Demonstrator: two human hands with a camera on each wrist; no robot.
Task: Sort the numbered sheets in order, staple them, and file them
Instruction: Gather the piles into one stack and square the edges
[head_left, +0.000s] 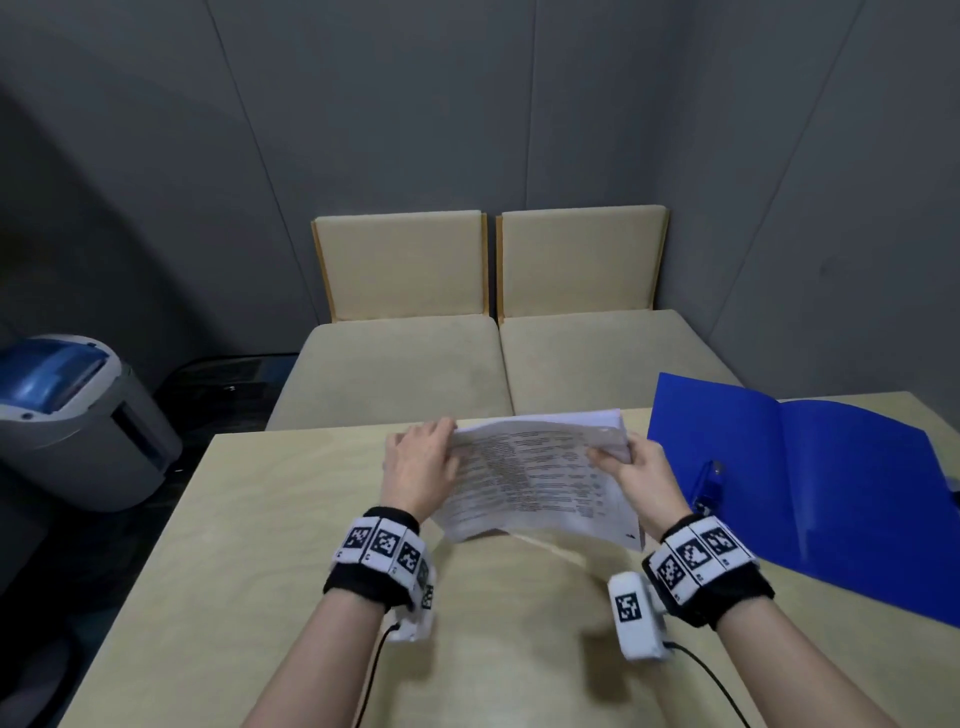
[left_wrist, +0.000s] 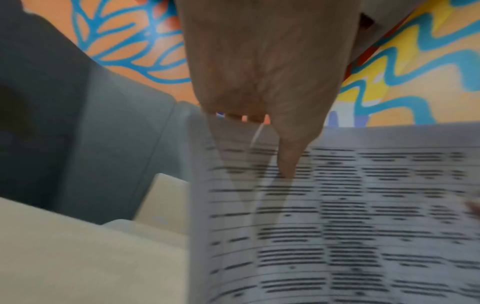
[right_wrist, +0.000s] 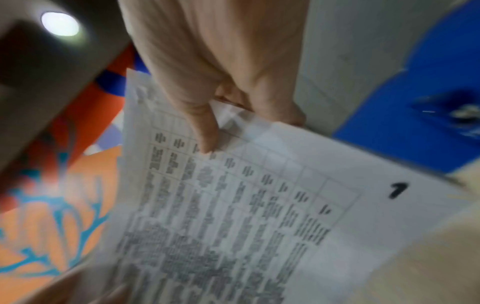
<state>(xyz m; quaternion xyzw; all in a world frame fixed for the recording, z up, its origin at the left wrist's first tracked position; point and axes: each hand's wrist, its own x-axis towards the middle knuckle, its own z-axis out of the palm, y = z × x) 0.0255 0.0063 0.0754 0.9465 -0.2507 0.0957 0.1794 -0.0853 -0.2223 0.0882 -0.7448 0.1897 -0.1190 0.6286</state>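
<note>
A person sits at a pale wooden worktop (head_left: 291, 519) and holds a small stack of printed sheets (head_left: 540, 478) in the air above it, with both hands. The left hand (head_left: 421, 467) has its grip on the stack's left edge, thumb on top and fingers curled underneath. The right hand (head_left: 639, 473) pinches the right edge the same way; the right wrist view shows its thumb (right_wrist: 205, 131) pressed on the top page. That page is a printed table with a bold "1" (right_wrist: 397, 190) near one corner, so sheet one seems to lie on top. The stack bows slightly between the hands, and its far edges look roughly even.

An open blue folder (head_left: 810, 467) lies on the worktop to the right, near the sheets but not touching them. A blue stapler (head_left: 709, 483) rests on the folder's left half, just beside the right hand.

The step in hand looks like squaring the sorted stack before stapling. To do it well, loosen both grips a little and tap one long edge and one short edge on the worktop until the corners line up. Check the page numbers once more, as the lower sheets are hidden. Then pinch the corner firmly so nothing slips when the other hand reaches for the stapler.
</note>
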